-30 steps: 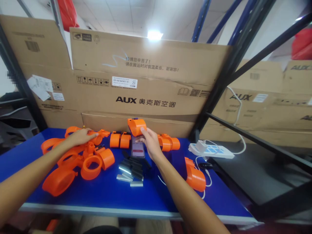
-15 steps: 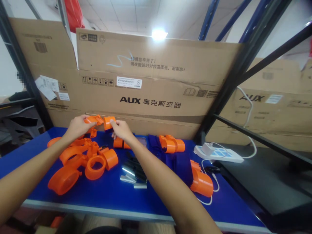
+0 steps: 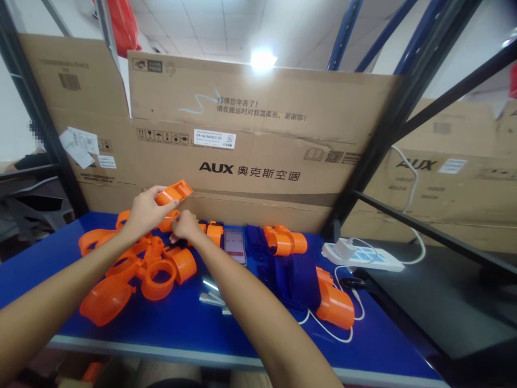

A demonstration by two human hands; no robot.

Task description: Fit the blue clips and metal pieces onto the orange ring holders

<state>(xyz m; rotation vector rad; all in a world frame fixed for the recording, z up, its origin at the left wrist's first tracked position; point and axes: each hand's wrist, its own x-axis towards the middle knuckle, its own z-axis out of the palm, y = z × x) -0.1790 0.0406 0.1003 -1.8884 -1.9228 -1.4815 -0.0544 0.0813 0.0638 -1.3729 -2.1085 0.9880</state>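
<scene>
My left hand [image 3: 147,211] is closed around an orange plastic holder [image 3: 173,193], lifted above the table in front of the cardboard. Just below and to the right, my right hand [image 3: 186,225] has its fingers curled down, beside an orange ring-shaped part [image 3: 168,221]. What those fingers grip is hidden by the hand. Under both hands and wrists lies a pile of orange plastic rings [image 3: 158,280], some linked or overlapping. Behind my right wrist stand orange pieces with dark bands [image 3: 215,233].
A phone [image 3: 235,245] lies behind my right forearm. Silvery strips [image 3: 212,299] lie beside that arm. To the right are dark blue straps [image 3: 302,280] with orange cuffs [image 3: 337,306], a white power strip [image 3: 363,253] and cables. Cardboard [image 3: 250,199] walls the table's back.
My left hand has moved right and slightly up with its orange piece, now tilted. My right hand has dropped lower, away from where it held an orange cylinder. The phone has come into fuller view.
</scene>
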